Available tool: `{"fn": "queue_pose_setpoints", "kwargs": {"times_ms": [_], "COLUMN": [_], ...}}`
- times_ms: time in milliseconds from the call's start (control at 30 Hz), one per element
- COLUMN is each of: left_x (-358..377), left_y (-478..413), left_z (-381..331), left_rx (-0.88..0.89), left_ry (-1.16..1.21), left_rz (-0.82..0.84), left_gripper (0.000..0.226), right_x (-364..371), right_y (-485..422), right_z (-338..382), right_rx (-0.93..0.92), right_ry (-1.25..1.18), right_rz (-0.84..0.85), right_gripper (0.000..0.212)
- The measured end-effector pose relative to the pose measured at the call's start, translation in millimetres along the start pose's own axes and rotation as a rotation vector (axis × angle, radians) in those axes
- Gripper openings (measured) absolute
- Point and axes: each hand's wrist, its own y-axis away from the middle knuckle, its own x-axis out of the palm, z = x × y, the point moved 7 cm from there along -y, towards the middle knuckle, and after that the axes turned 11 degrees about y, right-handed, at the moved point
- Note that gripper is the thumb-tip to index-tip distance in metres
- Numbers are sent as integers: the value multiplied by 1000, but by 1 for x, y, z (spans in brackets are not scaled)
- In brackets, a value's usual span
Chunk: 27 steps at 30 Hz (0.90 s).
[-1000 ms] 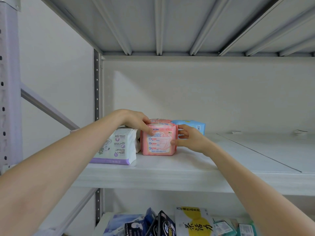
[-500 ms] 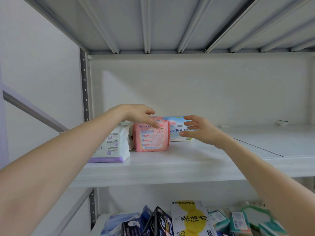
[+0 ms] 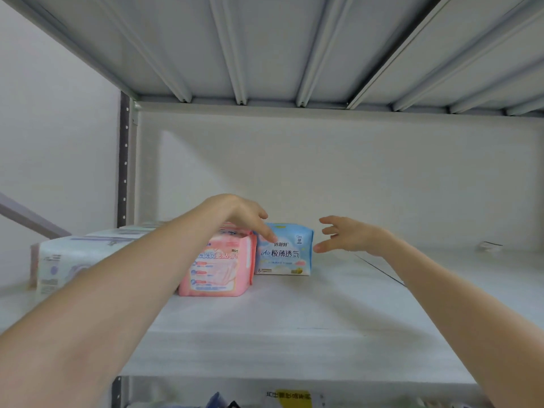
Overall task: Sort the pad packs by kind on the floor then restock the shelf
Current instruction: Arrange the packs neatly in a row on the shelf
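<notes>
Two hands, left and right, flank blue pack

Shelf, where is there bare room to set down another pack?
Bare: the shelf right of the blue pack, out to the back scrap, and the front strip. Crowded: the left end, with white pack and pink pack beside the blue one.

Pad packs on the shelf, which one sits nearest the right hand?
The blue pack, rightmost of three; the right hand is open beside its right edge. The pink pack and white pack stand farther left.
</notes>
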Motion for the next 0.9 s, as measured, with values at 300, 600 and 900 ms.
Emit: {"fn": "queue_pose_setpoints", "kwargs": {"times_ms": [300, 600, 900], "left_x": [13, 13, 14], "left_y": [-20, -14, -13], "left_z": [17, 16, 17], "left_rx": [-49, -44, -33], "left_ry": [45, 92, 101], "left_rz": [37, 42, 35], "left_gripper": [67, 58, 59], "right_x": [29, 39, 40], "right_y": [-37, -39, -37], "right_z": [-4, 3, 0], "right_rx": [-18, -47, -40], "right_ry": [-39, -14, -28], "right_rz": [120, 111, 99], "right_gripper": [62, 42, 46]}}
